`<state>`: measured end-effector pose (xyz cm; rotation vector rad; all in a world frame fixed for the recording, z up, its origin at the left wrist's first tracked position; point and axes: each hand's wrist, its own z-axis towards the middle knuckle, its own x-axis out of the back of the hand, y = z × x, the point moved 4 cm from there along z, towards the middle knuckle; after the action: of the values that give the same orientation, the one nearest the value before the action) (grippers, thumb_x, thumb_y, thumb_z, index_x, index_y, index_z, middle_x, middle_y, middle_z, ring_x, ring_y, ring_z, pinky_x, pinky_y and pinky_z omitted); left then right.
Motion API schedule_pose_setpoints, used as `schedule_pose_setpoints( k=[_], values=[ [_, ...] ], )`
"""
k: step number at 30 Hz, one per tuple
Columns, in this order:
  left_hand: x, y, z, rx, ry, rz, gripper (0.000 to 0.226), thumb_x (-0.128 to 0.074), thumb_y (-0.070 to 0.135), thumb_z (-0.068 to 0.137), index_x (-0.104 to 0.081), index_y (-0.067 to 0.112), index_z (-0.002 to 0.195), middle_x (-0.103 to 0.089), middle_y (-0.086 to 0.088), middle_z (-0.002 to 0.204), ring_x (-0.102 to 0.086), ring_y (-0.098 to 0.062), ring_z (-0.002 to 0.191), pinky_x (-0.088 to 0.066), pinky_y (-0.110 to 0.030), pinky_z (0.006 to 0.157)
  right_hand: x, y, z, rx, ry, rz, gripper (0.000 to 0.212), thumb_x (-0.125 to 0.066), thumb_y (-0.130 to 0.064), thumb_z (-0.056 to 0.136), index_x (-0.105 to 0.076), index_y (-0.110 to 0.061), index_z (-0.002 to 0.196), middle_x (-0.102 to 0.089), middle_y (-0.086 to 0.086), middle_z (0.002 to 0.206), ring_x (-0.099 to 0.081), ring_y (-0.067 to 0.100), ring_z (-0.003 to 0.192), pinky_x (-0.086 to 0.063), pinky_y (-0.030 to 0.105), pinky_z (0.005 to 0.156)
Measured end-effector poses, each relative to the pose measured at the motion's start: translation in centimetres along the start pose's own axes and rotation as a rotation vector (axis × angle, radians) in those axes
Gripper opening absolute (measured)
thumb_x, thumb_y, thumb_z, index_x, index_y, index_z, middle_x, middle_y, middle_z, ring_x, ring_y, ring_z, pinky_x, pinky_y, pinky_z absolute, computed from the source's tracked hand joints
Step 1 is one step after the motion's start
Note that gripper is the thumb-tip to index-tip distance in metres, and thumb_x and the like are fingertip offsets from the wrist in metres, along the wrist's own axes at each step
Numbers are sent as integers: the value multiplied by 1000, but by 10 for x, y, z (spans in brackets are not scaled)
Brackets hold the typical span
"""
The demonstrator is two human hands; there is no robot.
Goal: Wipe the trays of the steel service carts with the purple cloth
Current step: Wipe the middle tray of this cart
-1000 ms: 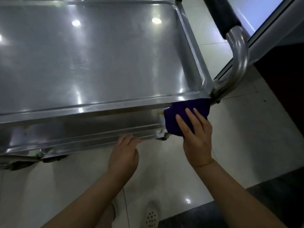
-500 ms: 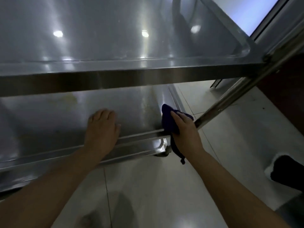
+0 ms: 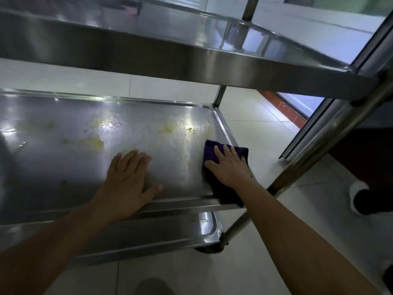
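Fingers point(image 3: 221, 153) of the right hand point(image 3: 228, 167) lie straight and slightly spread, pressing flat on the purple cloth point(image 3: 240, 152) at the right of centre in the frame. The cloth sits under the palm and fingers, its far edge showing beyond the fingertips and a dark fold trailing back under the wrist over the tray's near rim. It lies in the right near corner of the middle tray point(image 3: 63, 167), and its long axis runs from the near rim away toward the far rim, leaning a little left. The left hand point(image 3: 127, 182) rests flat at the centre of the frame, fingers straight and together, thumb out to the right, palm on the same tray just left of the cloth but apart from it. Yellowish smears point(image 3: 93, 141) spot the steel beyond both hands. The top tray point(image 3: 191, 60) crosses the upper frame; a lower tray point(image 3: 148, 233) shows beneath. Any maker's mark on the steel is, as far as I can see, too blurred to read.
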<state>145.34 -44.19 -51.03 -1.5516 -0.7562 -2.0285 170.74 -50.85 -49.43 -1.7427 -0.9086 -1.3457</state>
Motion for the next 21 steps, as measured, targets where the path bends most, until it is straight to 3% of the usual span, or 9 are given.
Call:
schedule_pose_setpoints(
  k=[4,7,9,13,18,21],
  values=[
    [-1,-1,1,19,-27,18,106,0,81,72,-20,15,151,-16,-5,158,0,-20,146,16,-34,112,8,-8,49,-9,68,-43,74,-20,-65,94,-11,-23,154,-8,6,162,-2,26,149,-3,50,118],
    [-1,0,3,-27,-21,56,93,-13,77,83,-43,10,141,-43,-10,146,-19,-22,140,0,-36,113,16,-14,82,-5,81,-38,68,-18,-60,97,-15,-23,154,-12,6,161,-4,25,149,-3,50,118],
    [-2,2,6,-108,-19,74,91,-20,80,82,-48,12,137,-49,-8,140,-24,-21,136,-8,-36,111,21,-16,97,-2,82,-58,66,-20,-57,98,-15,-24,154,-14,5,161,-6,25,148,-4,48,118],
    [-2,7,7,-195,-41,-14,105,-24,92,69,-44,17,140,-44,-2,144,-17,-15,139,-5,-35,112,23,-16,107,25,53,-87,63,-22,-55,98,-13,-27,154,-12,2,162,-4,22,149,-6,47,117],
    [1,6,5,-140,-79,-13,132,-1,100,45,-15,23,152,-10,7,158,9,-9,144,17,-32,114,15,-21,73,153,-2,-78,61,-27,-54,99,-11,-32,154,-3,-3,162,3,19,149,-4,46,118],
    [4,8,2,-126,-89,7,135,3,100,42,-13,24,152,-7,7,159,11,-10,144,17,-35,115,6,-25,35,252,-37,-75,63,-33,-55,98,-9,-35,153,0,-4,162,6,17,149,-2,45,118]
  ],
)
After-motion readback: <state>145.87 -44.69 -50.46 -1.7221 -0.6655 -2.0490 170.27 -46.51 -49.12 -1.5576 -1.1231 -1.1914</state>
